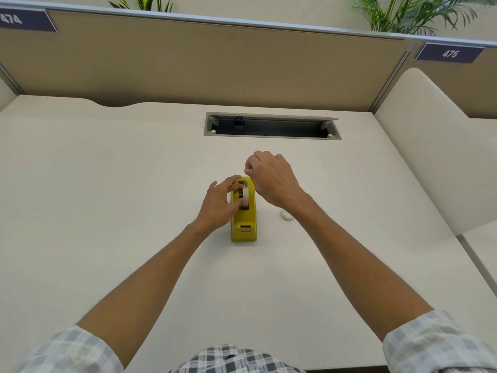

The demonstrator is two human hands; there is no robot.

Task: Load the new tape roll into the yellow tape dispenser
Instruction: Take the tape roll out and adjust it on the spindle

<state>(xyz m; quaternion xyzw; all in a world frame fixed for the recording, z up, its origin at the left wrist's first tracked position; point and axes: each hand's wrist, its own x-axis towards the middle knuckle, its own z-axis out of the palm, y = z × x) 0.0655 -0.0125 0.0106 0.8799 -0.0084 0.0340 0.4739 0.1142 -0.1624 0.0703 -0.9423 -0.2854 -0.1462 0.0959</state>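
The yellow tape dispenser (244, 222) stands in the middle of the white desk, its cutter end toward me. A whitish tape roll (245, 195) on a black hub sits in the dispenser's well. My left hand (219, 203) grips the roll from the left with thumb and fingers. My right hand (271, 179) hovers over the dispenser's far end, thumb and forefinger pinched together; whether they hold the tape's loose end is too small to tell.
A small white round piece (286, 215) lies on the desk (107, 211) just right of the dispenser, beside my right forearm. An open cable tray slot (271, 126) is set into the desk behind. Beige partition panels close the back and right.
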